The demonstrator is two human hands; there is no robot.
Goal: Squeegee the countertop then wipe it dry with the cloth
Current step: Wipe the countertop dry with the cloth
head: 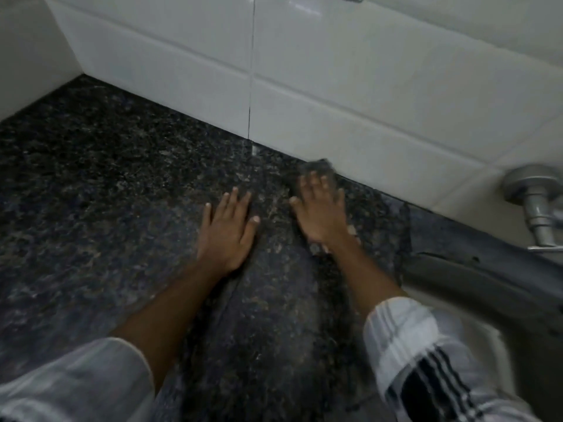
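we see the dark, blurred cloth (pixel 316 169) lying under our right hand (pixel 320 211) near the white tiled wall (pixel 335 86), fingers spread flat on it, while our left hand (pixel 227 229) presses open-palmed on the speckled black granite counter (pixel 91 178), holding nothing.

The countertop (pixel 106 184) is dark speckled granite, black flecked with grey and brown, running flat up to the white tiled wall at the back and to a corner at the far left. Its surface looks dull, with faint streaks through the middle. The cloth (pixel 316 169) is a dark, blurred patch lying flat on the stone close to the wall, to the right of centre. Only its far edge and a scrap nearer the front show clearly.
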